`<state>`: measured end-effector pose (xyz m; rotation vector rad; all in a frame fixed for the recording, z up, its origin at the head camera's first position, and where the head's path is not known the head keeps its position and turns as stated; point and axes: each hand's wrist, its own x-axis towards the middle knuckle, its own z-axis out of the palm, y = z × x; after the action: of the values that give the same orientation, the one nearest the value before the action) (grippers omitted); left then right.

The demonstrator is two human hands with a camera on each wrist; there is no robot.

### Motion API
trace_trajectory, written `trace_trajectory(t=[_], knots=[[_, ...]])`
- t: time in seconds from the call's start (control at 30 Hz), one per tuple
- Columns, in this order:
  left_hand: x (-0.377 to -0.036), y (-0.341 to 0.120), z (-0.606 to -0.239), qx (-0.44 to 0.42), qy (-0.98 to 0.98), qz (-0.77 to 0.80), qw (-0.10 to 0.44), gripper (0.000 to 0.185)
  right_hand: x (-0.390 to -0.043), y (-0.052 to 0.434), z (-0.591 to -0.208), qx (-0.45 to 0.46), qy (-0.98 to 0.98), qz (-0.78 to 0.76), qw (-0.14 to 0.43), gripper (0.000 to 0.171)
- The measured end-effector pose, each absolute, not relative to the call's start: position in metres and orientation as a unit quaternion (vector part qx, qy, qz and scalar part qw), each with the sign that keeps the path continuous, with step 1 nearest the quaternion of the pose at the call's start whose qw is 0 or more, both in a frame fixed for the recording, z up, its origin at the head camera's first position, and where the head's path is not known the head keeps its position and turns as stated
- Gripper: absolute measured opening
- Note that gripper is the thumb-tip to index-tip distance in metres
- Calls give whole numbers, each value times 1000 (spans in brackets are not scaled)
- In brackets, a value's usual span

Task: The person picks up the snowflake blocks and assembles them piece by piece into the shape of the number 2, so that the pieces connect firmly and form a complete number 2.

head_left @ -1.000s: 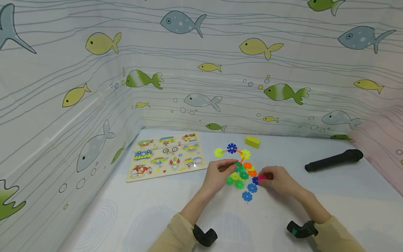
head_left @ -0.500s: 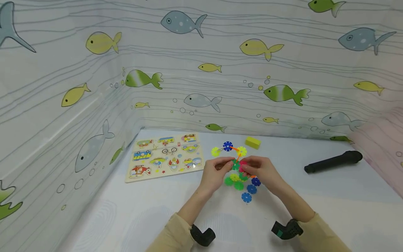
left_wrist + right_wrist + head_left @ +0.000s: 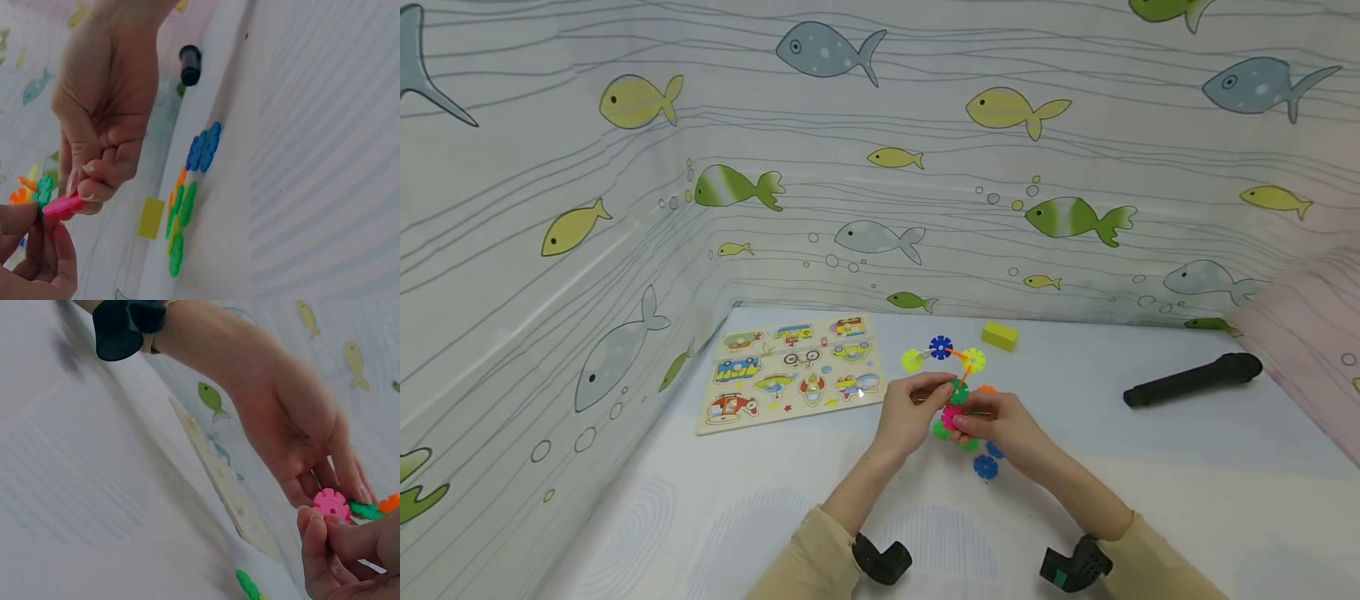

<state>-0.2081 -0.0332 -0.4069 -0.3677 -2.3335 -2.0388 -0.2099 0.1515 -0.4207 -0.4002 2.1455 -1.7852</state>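
My left hand pinches a green notched plastic disc at the lower end of a curved chain. Up the chain come orange discs seen edge-on, a yellow disc, a dark blue disc and another yellow disc. My right hand holds a pink notched disc between thumb and fingers. In the left wrist view, the pink disc meets the edge of the green disc. The right wrist view shows the pink disc nearly face-on, its lower part covered by fingers.
Loose discs lie under the hands, among them a blue disc and an orange disc. A wooden vehicle puzzle board lies left, a yellow block behind, a black microphone right. Fish-printed curtains enclose the table.
My right hand has lifted the pink disc from beside the loose discs leftward to the green disc, then slightly lower, beneath it. My left hand keeps hold of the chain, shifted slightly left.
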Motion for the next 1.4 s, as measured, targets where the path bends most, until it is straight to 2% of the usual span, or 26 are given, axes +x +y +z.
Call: trace_trajectory(t=[0.6,0.77,0.93,1.17,1.4], knots=[[-205,-32,-407,-121,-753,-647,6,24,-210,150,-422,-99,704,-677,192,34],[-204,-31,-406,-118,-753,-647,7,25,-208,149,-424,-95,696,-683,202,49],[-205,-31,-408,-121,-744,-657,7,24,-205,142,-425,-98,708,-677,177,61],[-203,-32,-405,-123,-734,-668,9,24,-202,136,-427,-96,730,-665,124,45],[-207,-33,-409,-119,-739,-662,14,24,-203,136,-431,-105,766,-624,114,33]])
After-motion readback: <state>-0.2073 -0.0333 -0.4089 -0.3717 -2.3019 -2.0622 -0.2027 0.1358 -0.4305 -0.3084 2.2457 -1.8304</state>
